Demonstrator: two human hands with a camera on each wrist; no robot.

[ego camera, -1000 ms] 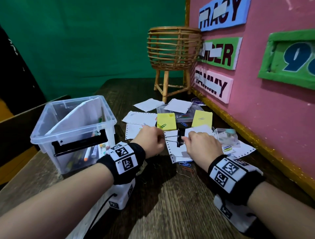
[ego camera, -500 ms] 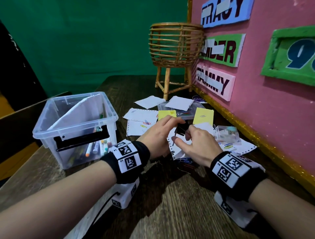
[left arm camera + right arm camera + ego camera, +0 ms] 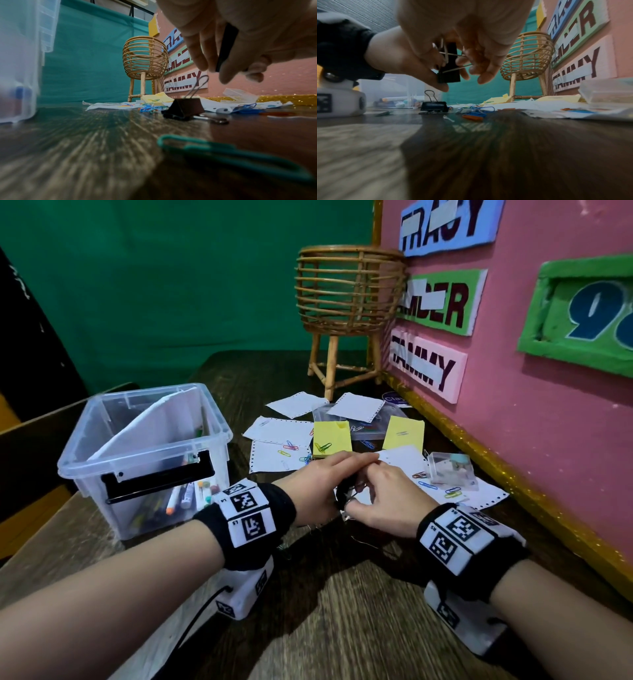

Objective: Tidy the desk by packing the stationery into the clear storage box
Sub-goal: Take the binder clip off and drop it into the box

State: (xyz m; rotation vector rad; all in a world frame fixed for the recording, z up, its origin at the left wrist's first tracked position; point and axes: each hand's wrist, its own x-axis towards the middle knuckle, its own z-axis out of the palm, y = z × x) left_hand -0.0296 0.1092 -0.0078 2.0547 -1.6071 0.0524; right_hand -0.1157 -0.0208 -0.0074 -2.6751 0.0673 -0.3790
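Binder clip [image 3: 449,63], black, is pinched between left hand [image 3: 317,486] and right hand [image 3: 383,501] above the desk [image 3: 342,611], seemingly folding its wire handles flat before the clear storage box [image 3: 137,460].

Fingers [image 3: 197,54] hold black clip [image 3: 226,47]; binder clip [image 3: 186,107] on desk [image 3: 85,142].

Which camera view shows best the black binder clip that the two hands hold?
The right wrist view: the black binder clip shows whole with its wire handles, between fingers of both hands. The left wrist view shows only its dark edge. In the head view the hands nearly hide it.
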